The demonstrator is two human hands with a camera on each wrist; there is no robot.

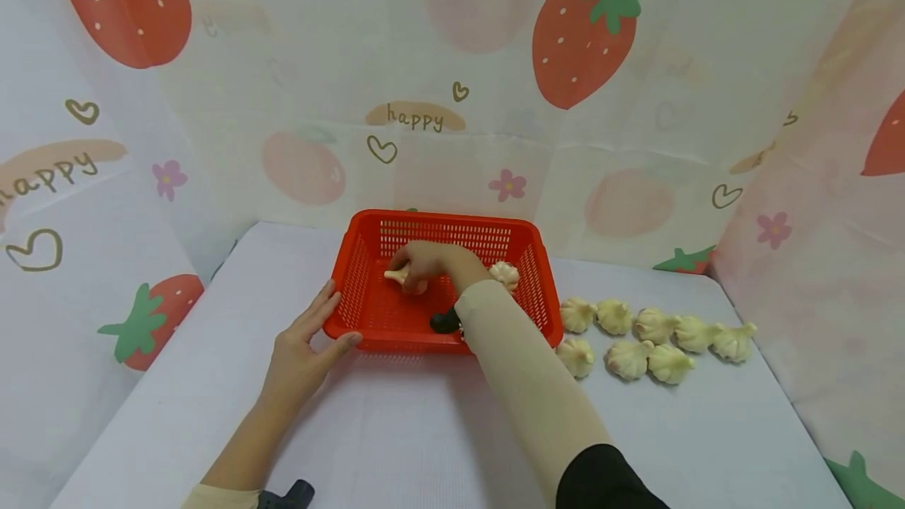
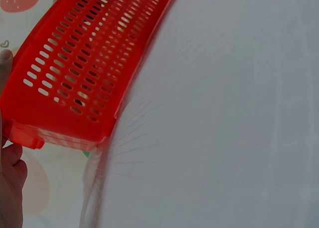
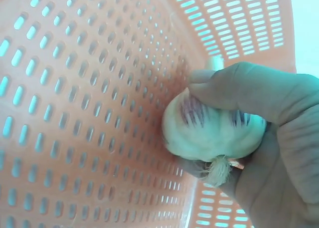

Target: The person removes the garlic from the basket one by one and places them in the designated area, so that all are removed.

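A red plastic basket (image 1: 403, 342) with slotted walls stands on the white table. My right hand (image 1: 427, 261) reaches inside it, near the left part. In the right wrist view, the thumb and fingers hold a garlic bulb (image 3: 209, 130) with purple streaks, its root tuft facing the camera. Another garlic bulb (image 1: 505, 275) lies in the right part of the basket, partly behind the forearm. My left hand (image 1: 300, 348) grips the basket's front left corner, thumb at the front rim and fingers along the left side. The left wrist view shows only parts of that hand at its edge.
Several garlic bulbs (image 1: 654, 324) lie in two rough rows on the table, right of the basket. A strawberry-print cloth (image 1: 452, 163) hangs behind the table and at both sides. A black wrist device (image 1: 444, 322) on the right arm covers part of the basket floor.
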